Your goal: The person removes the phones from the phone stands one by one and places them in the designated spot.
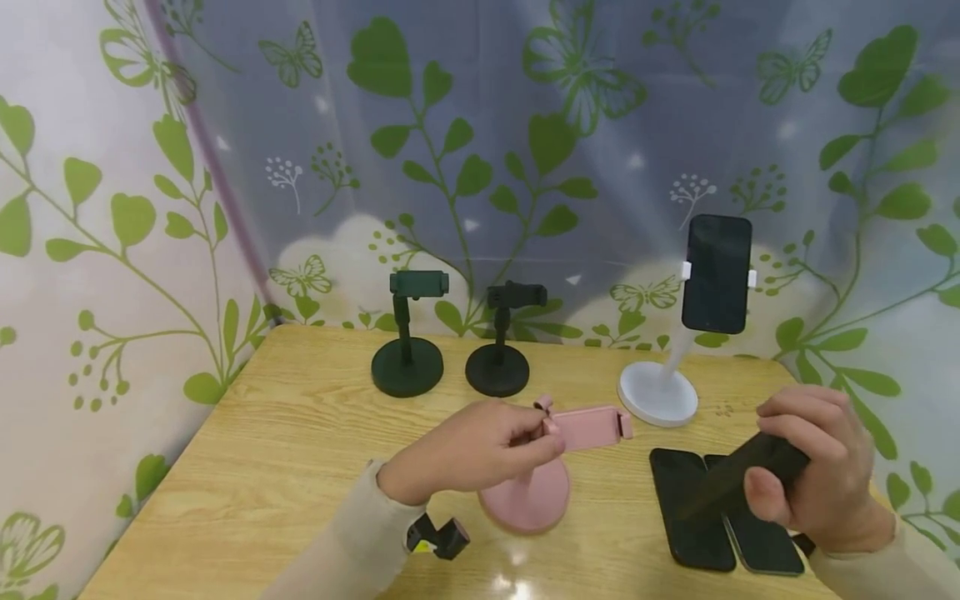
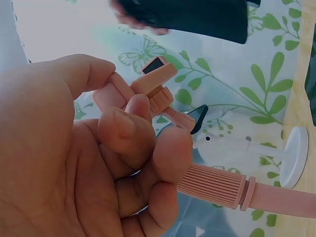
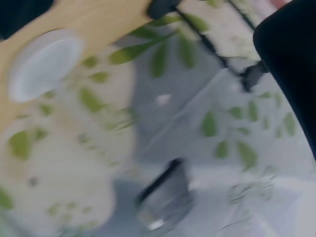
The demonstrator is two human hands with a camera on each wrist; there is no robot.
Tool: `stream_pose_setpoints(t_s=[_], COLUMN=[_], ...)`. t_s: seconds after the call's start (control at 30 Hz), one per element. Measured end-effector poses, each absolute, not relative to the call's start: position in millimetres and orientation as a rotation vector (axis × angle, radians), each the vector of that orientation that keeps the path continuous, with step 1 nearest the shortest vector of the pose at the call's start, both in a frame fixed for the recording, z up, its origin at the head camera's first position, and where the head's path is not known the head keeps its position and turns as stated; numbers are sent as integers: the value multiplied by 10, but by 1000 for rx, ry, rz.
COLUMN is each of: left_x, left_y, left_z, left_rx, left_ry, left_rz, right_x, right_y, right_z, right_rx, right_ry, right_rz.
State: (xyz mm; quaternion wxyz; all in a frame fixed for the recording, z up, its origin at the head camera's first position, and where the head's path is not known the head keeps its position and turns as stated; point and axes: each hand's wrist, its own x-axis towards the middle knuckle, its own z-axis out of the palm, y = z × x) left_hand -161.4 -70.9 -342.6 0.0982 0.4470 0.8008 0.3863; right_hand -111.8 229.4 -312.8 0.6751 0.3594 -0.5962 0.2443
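Observation:
My left hand (image 1: 476, 450) pinches one end of the cradle on a pink phone stand (image 1: 528, 504), whose round base is on the table. In the left wrist view, thumb and fingers meet at the cradle's end clip (image 2: 111, 96), and the ribbed neck (image 2: 212, 185) runs off to the right. My right hand (image 1: 832, 479) grips a dark phone (image 1: 776, 454), tilted above two dark phones lying side by side, a left one (image 1: 690, 533) and a right one (image 1: 765, 537). The held phone's dark edge fills the right side of the right wrist view.
A white phone stand (image 1: 656, 400) at the back right carries an upright phone (image 1: 717, 275). Farther left along the back are a green stand (image 1: 407, 371) and a black stand (image 1: 497, 372), both with bare cradles. A patterned curtain (image 1: 487, 125) hangs behind the wooden table (image 1: 300, 400).

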Motion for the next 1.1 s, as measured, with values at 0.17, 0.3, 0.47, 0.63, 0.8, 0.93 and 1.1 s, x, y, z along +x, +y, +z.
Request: stream_pose_setpoints(t_s=[0.17, 0.3, 0.47, 0.63, 0.8, 0.93, 1.1], left_x=[-1625, -1630, -1621, -1599, -1590, -1598, -1599], left_y=[-704, -694, -693, -718, -744, -733, -723], left_z=[-3427, -3427, -3420, -3417, -3417, -3407, -3399], left_rx=[1321, 1314, 1303, 1276, 1282, 1327, 1338], left_ry=[2362, 2364, 2376, 2389, 2391, 2384, 2370], left_rz=[1142, 1131, 1121, 1124, 1113, 1090, 1076], right_x=[-1053, -1012, -1042, -1114, -1172, -1246, -1308], right_y=[2768, 3123, 3545, 3914, 4160, 4321, 4450], right_z=[-3237, -3307, -3470, -3635, -3819, -3948, -4064], right_rx=[698, 627, 551, 493, 464, 497, 593], right_ry=[-1538, -1702, -1844, -2029, -2254, -2373, -2517], right_rz=[412, 324, 256, 182, 40, -51, -106])
